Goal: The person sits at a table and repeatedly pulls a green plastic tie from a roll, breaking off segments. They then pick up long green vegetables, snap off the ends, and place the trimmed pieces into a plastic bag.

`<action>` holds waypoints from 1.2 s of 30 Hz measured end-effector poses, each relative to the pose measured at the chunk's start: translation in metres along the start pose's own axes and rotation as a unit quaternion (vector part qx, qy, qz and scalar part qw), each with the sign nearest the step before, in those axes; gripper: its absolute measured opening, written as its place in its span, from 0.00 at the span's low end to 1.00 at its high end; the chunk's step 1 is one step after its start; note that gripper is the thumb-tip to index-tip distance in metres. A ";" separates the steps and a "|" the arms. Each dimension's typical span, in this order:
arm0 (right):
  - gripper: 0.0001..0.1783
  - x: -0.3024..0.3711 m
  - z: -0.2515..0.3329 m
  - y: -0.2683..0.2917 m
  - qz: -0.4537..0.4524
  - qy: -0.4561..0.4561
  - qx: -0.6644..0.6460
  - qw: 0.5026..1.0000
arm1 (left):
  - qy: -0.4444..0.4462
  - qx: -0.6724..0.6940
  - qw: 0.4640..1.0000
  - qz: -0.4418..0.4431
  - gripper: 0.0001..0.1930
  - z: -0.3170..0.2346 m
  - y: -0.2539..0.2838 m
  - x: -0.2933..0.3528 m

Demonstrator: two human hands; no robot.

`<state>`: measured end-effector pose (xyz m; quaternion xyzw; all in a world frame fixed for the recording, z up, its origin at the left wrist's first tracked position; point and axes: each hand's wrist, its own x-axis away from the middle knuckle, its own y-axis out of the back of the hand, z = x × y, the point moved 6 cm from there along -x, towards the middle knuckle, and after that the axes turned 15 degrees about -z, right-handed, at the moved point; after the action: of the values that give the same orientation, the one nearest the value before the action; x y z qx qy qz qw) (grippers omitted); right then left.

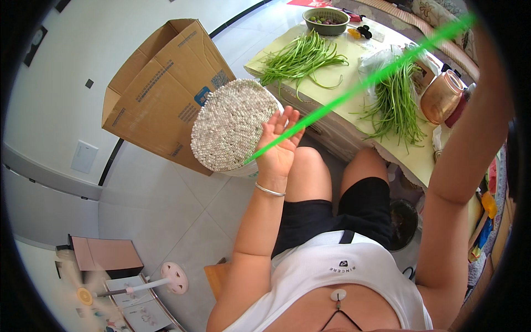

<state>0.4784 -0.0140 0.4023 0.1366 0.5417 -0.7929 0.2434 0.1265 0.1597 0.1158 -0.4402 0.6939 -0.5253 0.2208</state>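
My left hand (275, 159) is raised palm up with its fingers stretched apart, beside a round, pale beaded cover (235, 124) on top of a white bucket-like container. A long, straight, bright green strip (359, 87) crosses in front of that palm and runs up to the far right; its kind is too blurred to tell. My right arm (459, 149) reaches up along the right side, and its hand is lost beyond the dark rim near the strip's upper end. On the table (345, 113) lie two bunches of thin green stalks, one at the left (301, 60) and one at the right (395, 105).
An open cardboard box (160, 94) stands behind the beaded cover. The table also holds a basket of small round fruit (326, 22) and a copper-coloured jar (442, 98). A dark bucket (404, 224) sits by my legs. A fan (84, 296) is at the lower left.
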 end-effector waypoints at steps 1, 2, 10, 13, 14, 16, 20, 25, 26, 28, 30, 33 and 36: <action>0.13 -0.018 0.017 0.054 -0.050 -0.017 -0.026 0.998 | -0.031 0.023 0.999 0.019 0.23 -0.003 -0.002 0.000; 0.13 -0.032 0.025 0.109 -0.106 -0.035 -0.054 0.992 | -0.070 0.046 0.996 0.036 0.22 -0.011 -0.002 0.004; 0.17 0.074 0.013 0.471 -0.411 -0.131 -0.113 0.895 | -0.042 0.013 0.998 0.052 0.22 0.015 -0.015 0.041; 0.20 0.121 -0.014 0.480 -0.430 -0.171 -0.148 0.874 | -0.073 -0.004 0.993 0.089 0.22 0.012 -0.004 0.034; 0.20 0.131 -0.021 0.478 -0.432 -0.201 -0.158 0.865 | -0.076 -0.005 0.991 0.106 0.22 0.012 -0.001 0.032; 0.19 0.150 -0.049 0.432 -0.416 -0.227 -0.263 0.840 | -0.086 0.036 0.990 0.108 0.23 0.005 -0.005 0.034; 0.20 0.151 -0.059 0.389 -0.350 -0.220 -0.347 0.842 | -0.081 0.101 0.982 0.134 0.22 -0.002 -0.020 0.035; 0.07 0.162 -0.059 0.246 -0.248 -0.274 -0.405 0.837 | -0.075 0.149 0.961 0.220 0.09 -0.032 -0.035 0.050; 0.06 0.161 -0.047 0.219 -0.157 -0.277 -0.398 0.860 | -0.059 0.149 0.949 0.273 0.07 -0.042 -0.040 0.057; 0.07 0.164 -0.023 0.176 0.025 -0.282 -0.376 0.882 | -0.029 0.085 0.916 0.392 0.08 -0.056 -0.057 0.084; 0.14 0.179 0.000 0.140 0.159 -0.300 -0.274 0.900 | 0.016 -0.086 0.837 0.540 0.11 -0.055 -0.078 0.111; 0.12 0.238 -0.002 0.073 0.495 -0.266 -0.022 0.827 | 0.028 -0.397 0.726 0.561 0.10 -0.025 -0.083 0.141; 0.09 0.304 -0.026 0.044 0.627 -0.221 0.232 0.710 | 0.001 -0.645 0.648 0.405 0.07 -0.001 -0.056 0.152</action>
<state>0.2441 -0.0754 0.2123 0.3177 0.0608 -0.5660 0.7583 0.0687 0.0285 0.1919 -0.1466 0.9670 0.1961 0.0710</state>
